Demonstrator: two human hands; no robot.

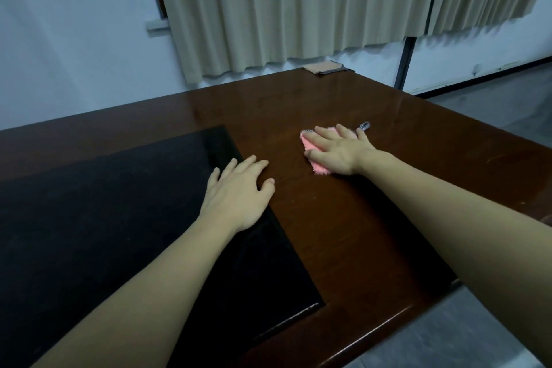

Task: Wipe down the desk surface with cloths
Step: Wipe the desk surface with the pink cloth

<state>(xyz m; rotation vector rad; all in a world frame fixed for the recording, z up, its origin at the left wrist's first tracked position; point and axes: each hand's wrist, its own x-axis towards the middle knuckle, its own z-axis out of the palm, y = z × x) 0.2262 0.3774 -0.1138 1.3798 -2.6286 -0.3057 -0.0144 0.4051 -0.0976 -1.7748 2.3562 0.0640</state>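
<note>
A dark brown wooden desk [343, 227] fills most of the view, with a black inset panel [104, 218] on its left part. My right hand [337, 149] presses flat on a pink cloth [310, 145] on the brown wood, fingers spread and straight; a small patterned loop [365, 125] of the cloth sticks out beyond the fingertips. My left hand [239, 191] rests palm down on the edge of the black panel, fingers relaxed, holding nothing. Most of the pink cloth is hidden under the right hand.
A folded tan cloth [324, 66] lies at the desk's far edge under beige curtains [283, 9]. A dark metal post [404, 63] stands behind the desk's right corner. Grey floor [478, 337] shows to the right of the desk.
</note>
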